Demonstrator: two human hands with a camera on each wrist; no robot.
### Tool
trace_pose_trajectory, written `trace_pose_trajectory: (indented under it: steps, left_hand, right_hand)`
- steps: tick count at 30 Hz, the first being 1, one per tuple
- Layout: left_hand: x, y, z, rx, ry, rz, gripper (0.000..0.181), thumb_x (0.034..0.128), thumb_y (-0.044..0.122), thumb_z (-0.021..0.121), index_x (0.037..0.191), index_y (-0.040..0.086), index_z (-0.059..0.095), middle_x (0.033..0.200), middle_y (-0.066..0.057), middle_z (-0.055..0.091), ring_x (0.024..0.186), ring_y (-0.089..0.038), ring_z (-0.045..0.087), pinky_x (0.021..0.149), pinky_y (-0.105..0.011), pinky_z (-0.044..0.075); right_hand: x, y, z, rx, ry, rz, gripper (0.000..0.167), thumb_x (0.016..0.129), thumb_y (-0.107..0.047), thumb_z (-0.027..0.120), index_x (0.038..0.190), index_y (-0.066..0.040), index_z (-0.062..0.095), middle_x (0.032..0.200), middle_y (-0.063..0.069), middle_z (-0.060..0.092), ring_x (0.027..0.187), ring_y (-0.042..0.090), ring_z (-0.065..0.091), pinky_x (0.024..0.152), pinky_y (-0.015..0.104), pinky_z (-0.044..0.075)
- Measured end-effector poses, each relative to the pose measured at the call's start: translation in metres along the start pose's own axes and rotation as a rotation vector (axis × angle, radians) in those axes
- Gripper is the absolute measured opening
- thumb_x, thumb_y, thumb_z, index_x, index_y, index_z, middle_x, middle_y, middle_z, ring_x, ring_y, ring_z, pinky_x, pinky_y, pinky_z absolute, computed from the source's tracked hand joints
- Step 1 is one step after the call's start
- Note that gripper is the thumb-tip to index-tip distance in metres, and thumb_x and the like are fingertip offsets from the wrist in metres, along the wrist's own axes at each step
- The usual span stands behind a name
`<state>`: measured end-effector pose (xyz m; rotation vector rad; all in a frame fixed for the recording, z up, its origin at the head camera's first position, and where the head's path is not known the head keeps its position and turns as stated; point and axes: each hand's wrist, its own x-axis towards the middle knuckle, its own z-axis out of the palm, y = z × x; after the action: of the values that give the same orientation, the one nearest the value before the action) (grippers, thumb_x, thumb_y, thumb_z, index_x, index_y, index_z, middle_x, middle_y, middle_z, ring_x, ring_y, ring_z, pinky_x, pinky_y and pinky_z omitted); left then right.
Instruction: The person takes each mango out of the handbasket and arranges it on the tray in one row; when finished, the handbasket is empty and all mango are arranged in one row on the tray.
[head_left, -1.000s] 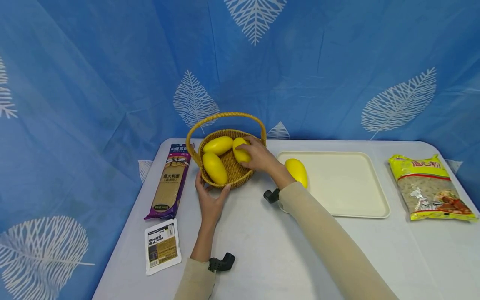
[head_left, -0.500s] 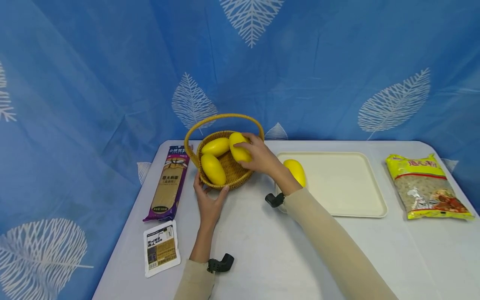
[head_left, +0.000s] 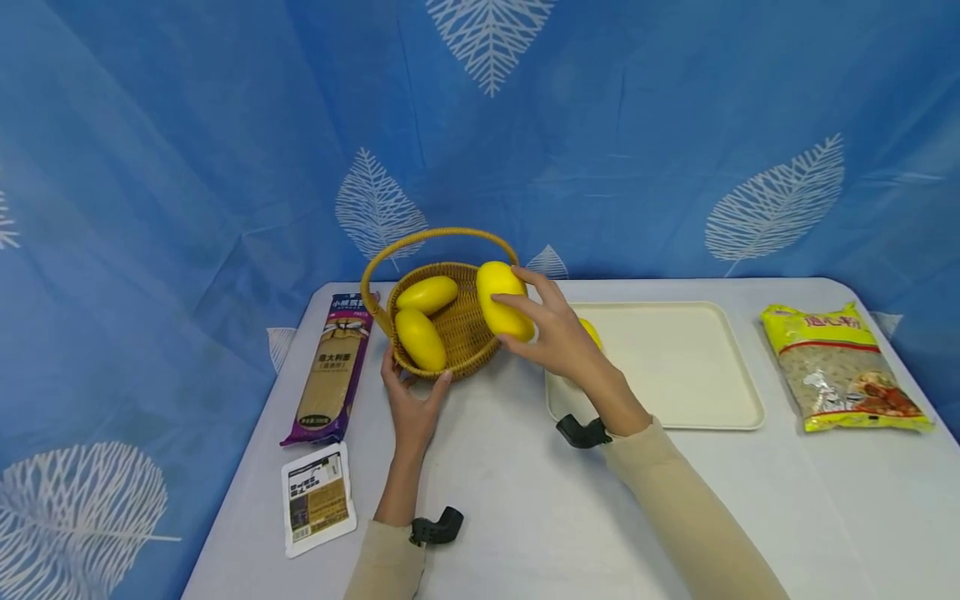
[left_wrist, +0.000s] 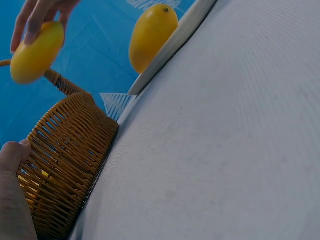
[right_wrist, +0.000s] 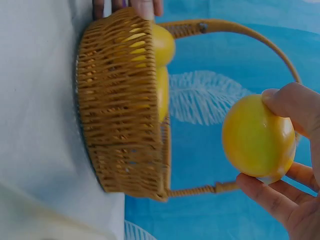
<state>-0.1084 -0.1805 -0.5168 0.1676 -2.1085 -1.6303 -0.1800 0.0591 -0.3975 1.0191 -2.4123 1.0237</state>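
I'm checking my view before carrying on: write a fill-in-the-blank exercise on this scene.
The hand holding a fruit is the person's ____ one.
The number of fruits inside the basket, gripped by the other hand, is ____.
The count of visible fruit on the tray is ____.
The main colour of the curtain is ____.
Missing words: right; two; one; blue.

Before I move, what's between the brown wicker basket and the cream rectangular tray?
Visibly bare white tablecloth; in the head view, the right hand hides part of it.

yellow fruit [head_left: 591, 332] on the tray [head_left: 671, 367] mostly hidden behind the right hand [head_left: 557, 332] in the head view
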Motion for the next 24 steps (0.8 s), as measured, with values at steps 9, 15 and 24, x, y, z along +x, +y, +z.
trace_pose_trajectory:
  steps: [9,15,24]
  left_hand:
    - [0.0,0.006,0.0,-0.021,-0.012,-0.003,0.097,0.0837,0.018,0.078,0.156,0.018,0.013,0.157,-0.009,0.023,0.136,-0.028,0.032,0.107,-0.05,0.034]
    - [0.001,0.001,0.001,-0.024,-0.006,0.015,0.096,0.0832,0.02,0.078,0.155,0.019,0.014,0.156,-0.006,0.024,0.135,-0.023,0.033,0.104,-0.045,0.035]
    - [0.0,0.0,-0.001,-0.024,-0.011,0.011,0.095,0.0835,0.02,0.078,0.155,0.019,0.015,0.156,-0.005,0.025,0.135,-0.023,0.034,0.104,-0.042,0.035]
  right_hand:
    - [-0.032,0.004,-0.029,-0.02,0.119,0.048,0.05,0.076,-0.011,0.082,0.123,-0.011,0.066,0.149,0.018,0.04,0.136,0.036,0.038,0.104,0.055,0.044]
    - [-0.057,0.018,-0.043,-0.046,0.173,0.111,0.053,0.073,-0.008,0.083,0.123,-0.009,0.066,0.15,0.018,0.039,0.137,0.036,0.038,0.104,0.059,0.041]
    - [-0.093,0.053,-0.055,-0.095,0.2,0.215,0.055,0.071,-0.002,0.085,0.123,-0.005,0.065,0.146,0.023,0.041,0.134,0.04,0.04,0.094,0.055,0.05]
